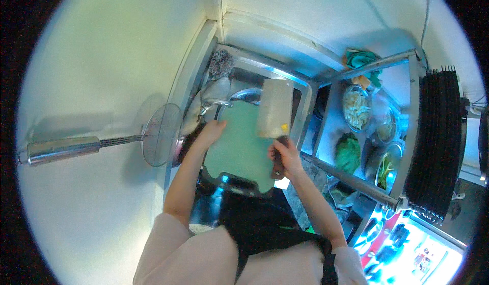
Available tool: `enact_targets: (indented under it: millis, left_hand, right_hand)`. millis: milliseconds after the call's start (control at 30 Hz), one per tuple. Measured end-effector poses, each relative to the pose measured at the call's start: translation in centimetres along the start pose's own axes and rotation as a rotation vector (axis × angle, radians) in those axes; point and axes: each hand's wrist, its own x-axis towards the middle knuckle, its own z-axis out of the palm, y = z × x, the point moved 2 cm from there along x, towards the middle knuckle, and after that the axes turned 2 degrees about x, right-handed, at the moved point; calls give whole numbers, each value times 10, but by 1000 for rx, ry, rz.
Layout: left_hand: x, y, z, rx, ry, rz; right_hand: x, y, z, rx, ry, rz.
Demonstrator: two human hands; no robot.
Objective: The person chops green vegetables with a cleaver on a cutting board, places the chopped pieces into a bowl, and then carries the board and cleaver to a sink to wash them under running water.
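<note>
Before me a pale green cutting board (pixel 238 143) is held over a metal sink (pixel 307 94). My left hand (pixel 212 132) grips its left edge, fingers partly hidden by the board. A cleaver (pixel 276 103) with a wide metal blade and a dark handle is held in my right hand (pixel 289 158). The blade points away from me and overlaps the board's upper right in the view; whether they touch I cannot tell. A faucet (pixel 216 102) reaches over the board's upper left corner. Part of a round metal bowl (pixel 246 93) shows behind the board.
A wire-mesh skimmer (pixel 162 134) hangs at the left wall. A metal scouring pad (pixel 221 61) sits at the sink's back corner. Right, a metal-framed shelf (pixel 349 189) stands over bowls of pale shredded food (pixel 356 111) and greens (pixel 385 168). Beyond is a black slatted object (pixel 433 140).
</note>
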Motion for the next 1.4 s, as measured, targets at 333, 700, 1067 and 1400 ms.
enact_targets:
  millis: [333,700,1067,1400]
  left_hand:
    - [-65,24,-31,298,42,-27]
    - [-40,-5,-17,333,119,58]
    - [-49,21,-27,313,110,84]
    - [-6,-24,-12,-46,138,225]
  right_hand:
    - [55,44,88,387,-47,164]
    - [26,63,73,-1041,-9,-625]
    - [57,75,103,-912,-16,-628]
    - [-29,41,-36,-205,102,-69]
